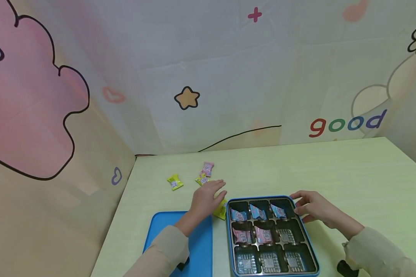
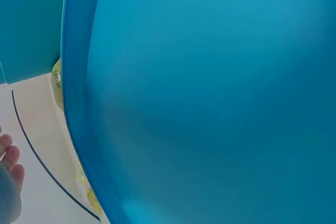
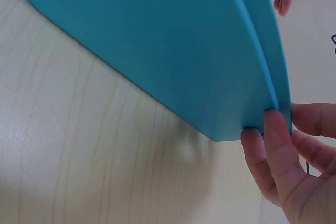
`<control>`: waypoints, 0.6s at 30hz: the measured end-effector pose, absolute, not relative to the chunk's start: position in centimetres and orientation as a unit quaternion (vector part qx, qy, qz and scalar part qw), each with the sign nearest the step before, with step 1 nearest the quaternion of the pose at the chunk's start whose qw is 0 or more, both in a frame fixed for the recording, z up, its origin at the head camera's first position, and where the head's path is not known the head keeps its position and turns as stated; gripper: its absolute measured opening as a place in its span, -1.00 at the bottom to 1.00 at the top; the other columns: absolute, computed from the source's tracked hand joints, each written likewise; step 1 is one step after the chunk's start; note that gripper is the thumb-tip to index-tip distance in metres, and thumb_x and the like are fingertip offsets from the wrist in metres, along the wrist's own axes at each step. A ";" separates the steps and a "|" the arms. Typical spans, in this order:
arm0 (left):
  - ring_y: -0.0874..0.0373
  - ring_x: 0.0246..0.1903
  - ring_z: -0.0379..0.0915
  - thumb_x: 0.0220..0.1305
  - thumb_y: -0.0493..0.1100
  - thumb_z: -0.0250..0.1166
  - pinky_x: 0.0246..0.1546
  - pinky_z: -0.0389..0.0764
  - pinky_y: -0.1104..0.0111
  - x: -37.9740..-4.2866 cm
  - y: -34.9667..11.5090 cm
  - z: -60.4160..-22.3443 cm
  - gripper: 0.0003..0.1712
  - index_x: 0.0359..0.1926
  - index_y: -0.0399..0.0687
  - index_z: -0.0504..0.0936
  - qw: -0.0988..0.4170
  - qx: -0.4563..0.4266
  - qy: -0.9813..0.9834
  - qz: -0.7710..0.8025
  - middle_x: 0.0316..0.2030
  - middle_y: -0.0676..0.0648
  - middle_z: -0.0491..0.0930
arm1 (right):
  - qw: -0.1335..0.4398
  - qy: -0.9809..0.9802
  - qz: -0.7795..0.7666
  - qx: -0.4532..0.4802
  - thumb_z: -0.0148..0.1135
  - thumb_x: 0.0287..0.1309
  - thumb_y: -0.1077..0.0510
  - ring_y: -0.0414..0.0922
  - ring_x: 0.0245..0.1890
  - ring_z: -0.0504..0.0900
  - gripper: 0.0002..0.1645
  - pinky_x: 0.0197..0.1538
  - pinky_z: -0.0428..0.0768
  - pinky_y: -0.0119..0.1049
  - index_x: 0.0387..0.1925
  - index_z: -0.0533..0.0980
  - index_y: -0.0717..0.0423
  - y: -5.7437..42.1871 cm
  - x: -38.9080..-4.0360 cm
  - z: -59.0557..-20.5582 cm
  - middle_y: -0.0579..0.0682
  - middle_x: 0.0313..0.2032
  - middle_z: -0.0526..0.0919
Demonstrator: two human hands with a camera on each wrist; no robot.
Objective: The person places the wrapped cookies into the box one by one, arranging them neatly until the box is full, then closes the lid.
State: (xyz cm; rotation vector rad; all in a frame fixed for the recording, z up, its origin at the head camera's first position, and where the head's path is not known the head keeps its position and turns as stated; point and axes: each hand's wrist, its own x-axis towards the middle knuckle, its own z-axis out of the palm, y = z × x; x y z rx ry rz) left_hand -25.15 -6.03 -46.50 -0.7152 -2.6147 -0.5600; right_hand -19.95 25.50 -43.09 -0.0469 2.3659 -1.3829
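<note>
A divided box [image 1: 279,221] with a blue rim and black compartments holds three blue-wrapped sweets [image 1: 258,212] in its back row. Two pink-wrapped sweets [image 1: 264,235] lie in the middle row. My right hand [image 1: 315,207] grips the box's far right corner; in the right wrist view, fingers of this hand [image 3: 294,166] bend around the blue wall and rim. Over the table left of the box, my left hand [image 1: 207,198] has its fingers extended and nothing visible in them. Beside it, next to the box, is a yellow-wrapped sweet [image 1: 220,210], partly hidden.
A blue lid [image 1: 201,246] lies left of the box, under my left forearm. Farther back are a pink sweet [image 1: 207,168], touching a yellow one [image 1: 201,179], and another yellow sweet [image 1: 175,182]. A printed cloth wall [image 1: 228,96] rises behind the table.
</note>
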 end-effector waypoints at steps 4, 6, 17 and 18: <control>0.16 -0.02 0.47 0.16 -0.01 0.16 -0.11 0.54 0.33 -25.4 -6.1 -46.6 -0.64 -0.03 0.00 0.56 0.188 -0.250 -0.928 -0.202 -0.02 0.03 0.55 | 0.199 0.847 -0.492 -0.018 0.07 0.01 0.36 -0.11 -0.42 0.49 -0.44 -0.36 0.59 -0.19 0.09 0.21 0.42 25.5 -19.9 -43.1 0.12 -0.34 0.41; 0.16 -0.03 0.48 0.15 -0.02 0.17 -0.14 0.55 0.34 -25.6 -6.1 -46.6 -0.65 -0.05 -0.01 0.57 0.194 -0.246 -0.928 -0.201 -0.03 0.03 0.56 | 0.199 0.848 -0.492 -0.019 0.07 0.00 0.36 -0.11 -0.42 0.49 -0.44 -0.36 0.59 -0.19 0.09 0.21 0.43 25.5 -19.9 -43.0 0.12 -0.35 0.41; 0.15 -0.02 0.47 0.15 0.00 0.16 -0.11 0.54 0.32 -26.7 -6.3 -46.8 -0.63 -0.04 -0.01 0.56 0.191 -0.209 -0.941 -0.184 -0.04 0.03 0.56 | 0.197 0.847 -0.493 -0.015 0.06 0.00 0.37 -0.11 -0.42 0.49 -0.44 -0.37 0.59 -0.19 0.09 0.21 0.43 25.5 -19.9 -43.1 0.12 -0.35 0.41; 0.15 -0.01 0.47 0.16 0.00 0.16 -0.10 0.53 0.32 -26.8 -6.4 -46.8 -0.63 -0.03 -0.01 0.56 0.188 -0.205 -0.942 -0.185 -0.03 0.02 0.56 | 0.197 0.847 -0.493 -0.015 0.06 0.00 0.37 -0.11 -0.42 0.49 -0.44 -0.37 0.59 -0.19 0.09 0.21 0.43 25.5 -19.9 -43.1 0.11 -0.35 0.41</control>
